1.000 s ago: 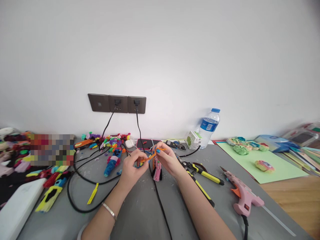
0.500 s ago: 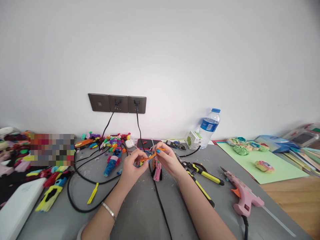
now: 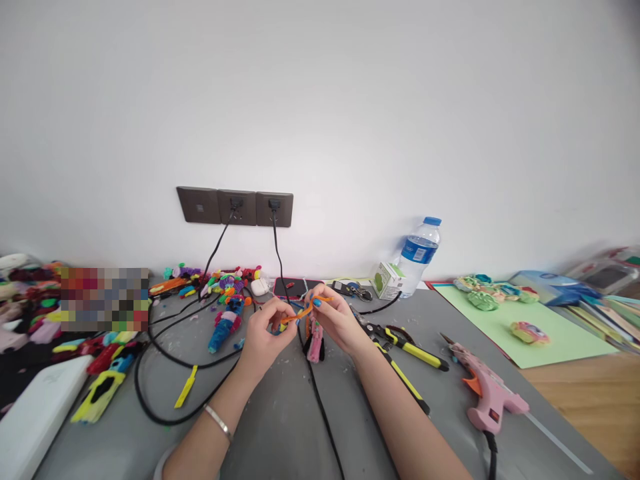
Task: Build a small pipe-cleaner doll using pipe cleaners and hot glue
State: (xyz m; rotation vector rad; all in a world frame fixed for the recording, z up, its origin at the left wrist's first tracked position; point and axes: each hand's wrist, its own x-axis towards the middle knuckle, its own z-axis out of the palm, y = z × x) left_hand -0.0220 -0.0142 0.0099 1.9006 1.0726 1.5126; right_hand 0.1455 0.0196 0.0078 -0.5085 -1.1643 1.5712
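Both my hands meet above the middle of the grey table (image 3: 280, 427). My left hand (image 3: 265, 337) pinches one end of an orange pipe cleaner (image 3: 306, 310); my right hand (image 3: 336, 320) grips the other end, fingers curled round it. Just below the hands a pink and black fuzzy figure (image 3: 315, 343) stands on the table. A black cable (image 3: 320, 407) runs under my hands toward me.
Yellow-handled pliers (image 3: 407, 347) and a pink glue gun (image 3: 487, 390) lie to the right, beside a green sheet (image 3: 555, 333) with small craft pieces. A water bottle (image 3: 419, 255), small carton (image 3: 386, 279) and phone (image 3: 290, 287) stand by the wall. Colourful fuzzy pieces (image 3: 225, 287) crowd the left.
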